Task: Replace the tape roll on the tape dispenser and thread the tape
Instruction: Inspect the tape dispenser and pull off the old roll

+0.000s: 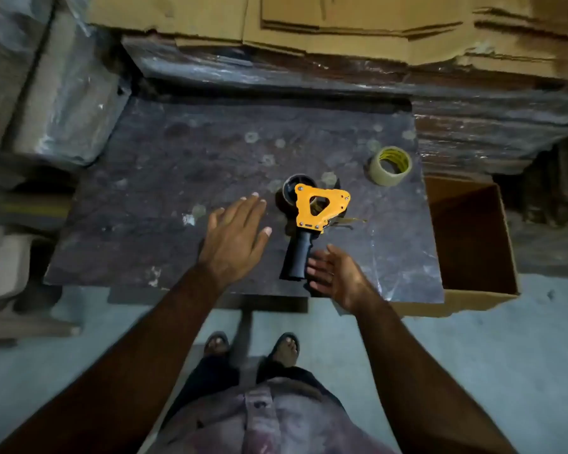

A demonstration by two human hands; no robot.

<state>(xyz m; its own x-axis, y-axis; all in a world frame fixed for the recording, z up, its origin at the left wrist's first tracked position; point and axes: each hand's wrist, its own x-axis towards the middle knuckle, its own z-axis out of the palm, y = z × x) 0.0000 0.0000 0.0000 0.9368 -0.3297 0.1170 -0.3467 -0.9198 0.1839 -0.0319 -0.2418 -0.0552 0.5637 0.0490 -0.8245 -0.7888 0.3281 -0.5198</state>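
We stand at the very start of the job: the tape dispenser (315, 217) lies on its side in the middle of the dark surface (177, 165), orange plate up and black handle pointing back toward us, and neither of our hands has it yet. Our left hand (235, 237) hangs just left of it, fingers spread and palm down, holding nothing. Our right hand (336, 273) is open too, palm turned inward, fingertips right beside the handle's end; we cannot tell whether they touch it. The fresh tape roll (391, 165) sits flat near the far right corner of the surface, well apart from the dispenser. The hub at the dispenser's far end looks dark, and whether an old core sits there we cannot make out. Next, we judge, the right hand should close round the handle and lift it, leaving the left free to fetch the roll. An open cardboard box (473, 244) stands beside the surface on the right; nothing blocks the reach.
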